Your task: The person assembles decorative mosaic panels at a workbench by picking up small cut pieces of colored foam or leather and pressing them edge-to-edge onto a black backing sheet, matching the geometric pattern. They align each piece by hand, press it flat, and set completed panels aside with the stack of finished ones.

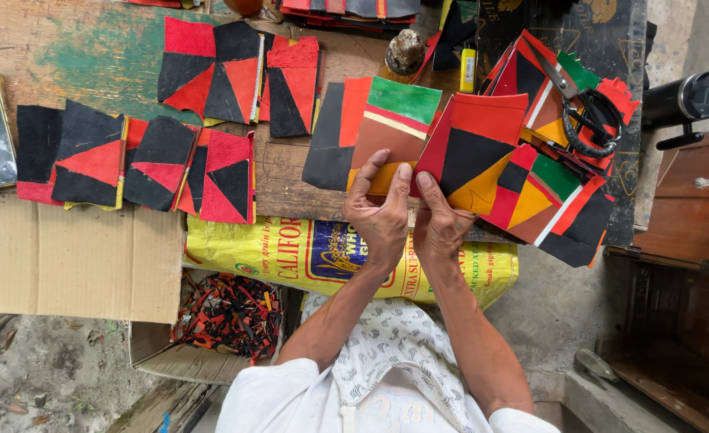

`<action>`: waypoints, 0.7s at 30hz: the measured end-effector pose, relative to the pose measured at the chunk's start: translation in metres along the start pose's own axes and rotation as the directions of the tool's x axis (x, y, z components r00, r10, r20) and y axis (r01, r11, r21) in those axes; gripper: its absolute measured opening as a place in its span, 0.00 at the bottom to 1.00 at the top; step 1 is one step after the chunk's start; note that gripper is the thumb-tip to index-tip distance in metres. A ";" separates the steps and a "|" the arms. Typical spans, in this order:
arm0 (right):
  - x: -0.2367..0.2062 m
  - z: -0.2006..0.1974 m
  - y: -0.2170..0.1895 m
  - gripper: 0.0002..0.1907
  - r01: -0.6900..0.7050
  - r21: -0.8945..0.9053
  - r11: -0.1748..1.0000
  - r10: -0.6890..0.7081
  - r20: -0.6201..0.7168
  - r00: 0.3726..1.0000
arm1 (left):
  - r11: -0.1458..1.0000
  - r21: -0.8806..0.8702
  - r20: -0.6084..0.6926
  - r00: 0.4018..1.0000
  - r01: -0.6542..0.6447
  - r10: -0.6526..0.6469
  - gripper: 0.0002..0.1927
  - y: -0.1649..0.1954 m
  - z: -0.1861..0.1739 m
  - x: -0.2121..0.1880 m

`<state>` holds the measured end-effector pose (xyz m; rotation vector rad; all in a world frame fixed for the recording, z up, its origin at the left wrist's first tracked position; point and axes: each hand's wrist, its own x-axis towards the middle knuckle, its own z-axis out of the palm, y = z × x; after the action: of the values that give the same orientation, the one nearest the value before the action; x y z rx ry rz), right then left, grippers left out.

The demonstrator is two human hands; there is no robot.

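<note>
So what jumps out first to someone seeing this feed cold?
The two hands at centre: the left hand and right hand pinch a red, black and yellow patchwork piece. More such pieces lie in rows on the worn wooden bench, and black scissors rest on the right-hand stack.

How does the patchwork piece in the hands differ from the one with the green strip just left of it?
The held piece, pinched by the left hand and right hand, is red, black and yellow, and tilted. The green-strip piece lies flat on the bench, untouched, brown below its green top. Both are patched from angular panels.
</note>
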<state>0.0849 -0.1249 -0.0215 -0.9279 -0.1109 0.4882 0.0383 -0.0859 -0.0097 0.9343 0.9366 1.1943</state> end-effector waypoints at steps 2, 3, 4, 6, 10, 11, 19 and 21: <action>0.001 -0.002 0.001 0.27 0.005 -0.003 1.000 -0.005 0.004 1.000 | 1.000 0.019 0.004 1.000 -0.013 0.013 0.16 0.000 -0.001 -0.001; 0.001 -0.003 0.002 0.27 -0.008 0.004 1.000 0.008 -0.006 1.000 | 0.999 0.041 0.008 1.000 -0.024 0.023 0.15 0.000 -0.001 -0.001; 0.001 -0.004 0.002 0.27 -0.023 0.008 1.000 0.023 -0.018 1.000 | 0.997 0.065 0.011 1.000 -0.030 0.030 0.15 0.000 -0.002 -0.001; 0.002 -0.006 0.004 0.27 0.002 -0.014 1.000 -0.002 -0.004 1.000 | 0.993 0.109 0.011 0.999 -0.049 0.048 0.14 0.000 -0.003 -0.002; 0.001 -0.007 0.008 0.27 0.046 -0.040 0.998 -0.045 0.016 0.999 | 0.991 0.122 0.005 0.999 -0.051 0.051 0.11 -0.002 -0.003 -0.001; 0.000 -0.008 0.009 0.26 0.031 -0.024 0.999 -0.031 0.003 1.000 | 0.991 0.113 0.003 0.998 -0.069 0.069 0.11 -0.002 -0.003 -0.001; 0.000 -0.017 0.018 0.18 -0.003 -0.010 1.000 0.003 0.033 0.999 | 0.998 0.067 0.041 0.999 -0.006 0.003 0.07 -0.008 -0.004 0.001; 0.000 -0.016 0.015 0.20 -0.009 0.013 1.000 0.008 0.060 0.998 | 1.000 -0.003 0.029 0.999 0.020 -0.020 0.07 -0.010 -0.004 0.004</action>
<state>0.0847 -0.1293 -0.0427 -0.9017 -0.1576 0.5244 0.0380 -0.0828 -0.0212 0.9356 0.9180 1.1624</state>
